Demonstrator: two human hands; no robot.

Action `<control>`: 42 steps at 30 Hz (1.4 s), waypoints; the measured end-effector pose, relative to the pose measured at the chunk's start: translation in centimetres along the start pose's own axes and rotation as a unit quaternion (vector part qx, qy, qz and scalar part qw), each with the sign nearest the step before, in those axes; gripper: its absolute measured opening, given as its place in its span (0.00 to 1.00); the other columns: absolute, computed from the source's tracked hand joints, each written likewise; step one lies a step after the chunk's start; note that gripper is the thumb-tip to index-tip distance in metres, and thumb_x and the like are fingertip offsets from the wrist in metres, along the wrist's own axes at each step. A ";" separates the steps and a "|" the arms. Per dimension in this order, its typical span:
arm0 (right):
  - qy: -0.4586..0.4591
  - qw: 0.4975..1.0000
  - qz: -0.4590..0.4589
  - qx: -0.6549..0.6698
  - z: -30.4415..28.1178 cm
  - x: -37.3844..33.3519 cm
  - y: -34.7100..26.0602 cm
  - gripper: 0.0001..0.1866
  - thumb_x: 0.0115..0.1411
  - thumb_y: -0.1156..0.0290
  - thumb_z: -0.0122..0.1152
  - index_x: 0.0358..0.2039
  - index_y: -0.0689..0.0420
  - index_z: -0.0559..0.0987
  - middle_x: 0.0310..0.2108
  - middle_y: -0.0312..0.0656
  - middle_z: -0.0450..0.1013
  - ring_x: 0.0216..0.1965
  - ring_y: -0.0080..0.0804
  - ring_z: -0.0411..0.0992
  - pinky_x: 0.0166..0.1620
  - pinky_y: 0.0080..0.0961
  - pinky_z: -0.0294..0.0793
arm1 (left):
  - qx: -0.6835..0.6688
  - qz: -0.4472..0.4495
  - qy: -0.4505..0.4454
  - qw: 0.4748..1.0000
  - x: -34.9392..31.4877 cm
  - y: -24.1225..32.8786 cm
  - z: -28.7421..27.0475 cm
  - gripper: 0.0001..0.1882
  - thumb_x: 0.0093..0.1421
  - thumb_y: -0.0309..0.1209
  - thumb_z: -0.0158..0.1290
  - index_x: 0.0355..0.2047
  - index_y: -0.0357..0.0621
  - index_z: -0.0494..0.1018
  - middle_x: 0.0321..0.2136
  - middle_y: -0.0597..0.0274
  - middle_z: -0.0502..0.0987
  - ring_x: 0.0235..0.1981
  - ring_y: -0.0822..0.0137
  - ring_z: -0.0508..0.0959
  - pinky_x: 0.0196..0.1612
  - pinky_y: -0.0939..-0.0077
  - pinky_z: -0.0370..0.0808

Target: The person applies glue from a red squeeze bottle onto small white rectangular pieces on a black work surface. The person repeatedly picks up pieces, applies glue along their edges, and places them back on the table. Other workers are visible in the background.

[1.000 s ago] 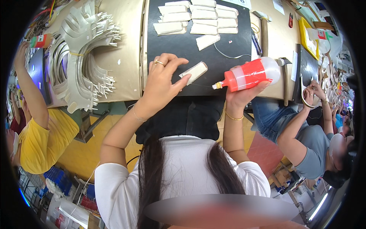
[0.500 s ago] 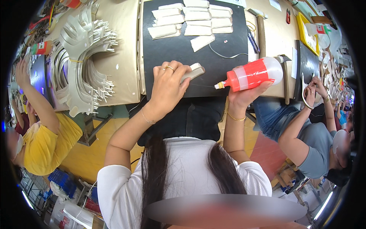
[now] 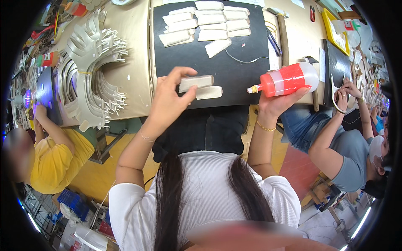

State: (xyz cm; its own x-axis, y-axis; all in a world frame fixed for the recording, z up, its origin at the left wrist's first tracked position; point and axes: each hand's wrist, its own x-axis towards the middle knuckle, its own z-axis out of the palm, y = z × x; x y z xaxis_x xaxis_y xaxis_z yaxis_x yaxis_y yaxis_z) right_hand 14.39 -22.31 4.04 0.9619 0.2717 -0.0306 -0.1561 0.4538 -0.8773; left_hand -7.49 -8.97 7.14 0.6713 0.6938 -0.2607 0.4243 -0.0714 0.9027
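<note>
My right hand point(image 3: 279, 101) is closed round a squeeze bottle point(image 3: 289, 80), translucent white with a red band and red cap. The bottle lies tilted, its narrow nozzle pointing left over the black mat point(image 3: 234, 67). On the mat's near side are two pale, flat strap-like pieces: an upper piece point(image 3: 202, 80) and a lower piece point(image 3: 210, 92), side by side and partly overlapping. My left hand point(image 3: 169, 94) is at their left end, thumb and index finger spread apart. The thumb tip touches or overlaps the upper piece; the index finger arches above it.
Several similar pale pieces point(image 3: 213, 19) lie in rows at the mat's far side, near a thin cord point(image 3: 243, 61). A banded bundle of curved pale strips point(image 3: 86, 83) lies left. Right are a hammer point(image 3: 283, 37), pliers point(image 3: 274, 42) and a yellow tray point(image 3: 335, 31). Co-workers sit on both sides.
The pale pieces, held stacked in my left hand before, now lie side by side. My left hand has shifted left and its fingers have spread. The bottle has moved right, away from the pieces.
</note>
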 end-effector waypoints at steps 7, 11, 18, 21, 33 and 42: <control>0.025 1.000 -0.005 0.015 -0.3 0.4 0.1 0.40 0.58 0.30 0.49 0.53 0.56 0.66 0.40 0.41 0.73 0.38 0.35 0.76 0.39 0.37 0.80 | -0.137 0.026 0.086 0.986 2.3 -0.2 -3.4 0.23 0.56 0.22 0.60 0.51 0.41 0.67 0.30 0.63 0.79 0.22 0.82 0.69 0.25 0.86 0.66; 0.012 1.000 -0.003 0.020 -0.7 0.7 -0.3 0.39 0.59 0.31 0.49 0.53 0.55 0.66 0.40 0.41 0.72 0.38 0.34 0.76 0.38 0.37 0.80 | -0.111 0.025 0.124 0.986 5.9 -0.9 -5.2 0.24 0.54 0.26 0.62 0.51 0.41 0.68 0.29 0.63 0.79 0.23 0.82 0.70 0.27 0.86 0.67; 0.012 1.000 0.014 0.021 -0.7 0.6 -0.7 0.39 0.61 0.32 0.48 0.56 0.54 0.64 0.46 0.38 0.69 0.46 0.30 0.72 0.46 0.32 0.77 | -0.038 0.074 0.132 0.988 13.4 -1.7 -6.1 0.26 0.54 0.29 0.63 0.52 0.40 0.68 0.29 0.62 0.80 0.27 0.78 0.74 0.30 0.85 0.68; 0.033 0.999 0.009 0.026 -0.7 0.8 -0.7 0.38 0.60 0.32 0.49 0.54 0.54 0.65 0.44 0.39 0.71 0.41 0.32 0.74 0.41 0.34 0.79 | 0.075 0.096 0.164 0.979 15.5 -2.4 -6.1 0.28 0.51 0.34 0.65 0.52 0.45 0.70 0.34 0.63 0.78 0.33 0.74 0.74 0.34 0.80 0.70; 0.030 0.999 0.006 0.028 0.7 0.7 -0.4 0.39 0.59 0.31 0.49 0.53 0.56 0.66 0.43 0.40 0.72 0.40 0.34 0.75 0.40 0.35 0.79 | 0.271 0.167 0.268 0.909 14.6 -2.2 -5.6 0.20 0.58 0.51 0.58 0.41 0.50 0.80 0.40 0.59 0.73 0.46 0.58 0.70 0.53 0.61 0.58; -0.133 0.989 0.000 -0.060 -2.7 -2.5 2.0 0.45 0.54 0.38 0.63 0.60 0.58 0.62 0.53 0.40 0.67 0.54 0.33 0.68 0.57 0.36 0.70 | 0.290 0.421 -0.066 0.857 -1.7 -2.2 1.2 0.14 0.49 0.31 0.64 0.37 0.43 0.77 0.44 0.57 0.76 0.47 0.57 0.76 0.48 0.58 0.70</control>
State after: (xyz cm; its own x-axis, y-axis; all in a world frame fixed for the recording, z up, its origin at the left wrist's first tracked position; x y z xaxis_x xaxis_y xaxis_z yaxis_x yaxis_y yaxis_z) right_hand 12.30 -24.36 1.08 0.8665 0.4924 0.0818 -0.1134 0.3538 -0.9284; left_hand -8.80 -10.82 5.21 0.9345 0.1380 0.3281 -0.0380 -0.8779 0.4774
